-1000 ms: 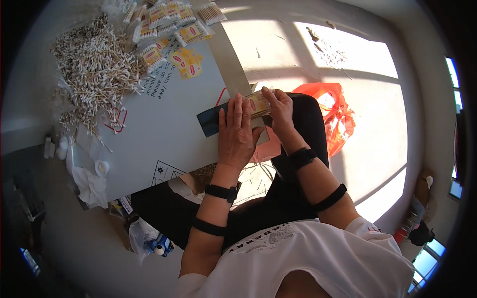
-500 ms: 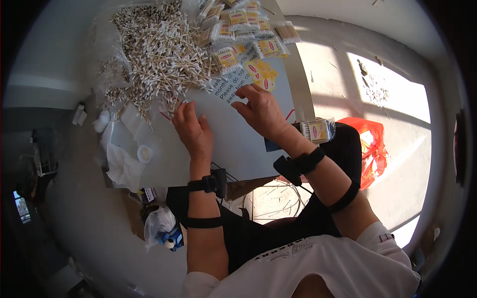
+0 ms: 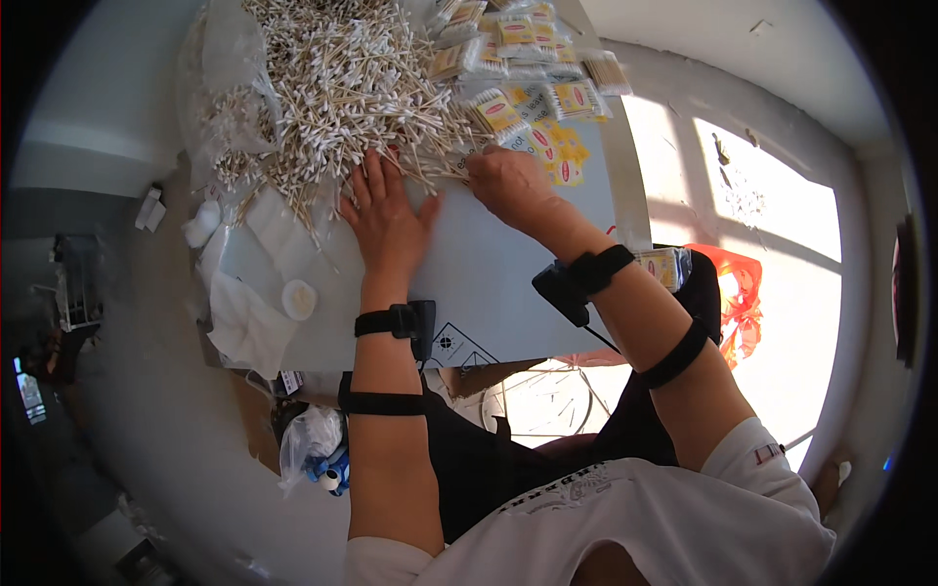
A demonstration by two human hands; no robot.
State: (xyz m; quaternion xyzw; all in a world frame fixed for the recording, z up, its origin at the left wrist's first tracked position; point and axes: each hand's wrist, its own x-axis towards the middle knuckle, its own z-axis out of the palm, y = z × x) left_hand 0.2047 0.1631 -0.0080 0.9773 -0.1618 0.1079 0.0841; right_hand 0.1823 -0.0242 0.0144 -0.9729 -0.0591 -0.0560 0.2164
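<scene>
A large heap of loose cotton swabs [image 3: 342,78] covers the far left of the grey tabletop [image 3: 489,283]. My left hand [image 3: 389,220] lies with spread fingers at the near edge of the heap, its fingertips among the swabs. My right hand [image 3: 513,186] is closed at the heap's right side, fingers curled down by some stray swabs. What is in its fingertips, if anything, is hidden. Just beyond it lie small yellow cards [image 3: 562,151] and a clear packet of swabs [image 3: 496,115].
More swab packets [image 3: 518,39] are stacked at the far right of the table. White tissue-like sheets [image 3: 244,322] and a small round white container [image 3: 299,300] lie at the left. Another packet [image 3: 664,266] rests by my right thigh, near a red plastic bag [image 3: 738,303] on the floor.
My left hand has spread flat against the heap's edge. My right hand has gone from loosely open to closed, near the swabs. The view has shifted slightly.
</scene>
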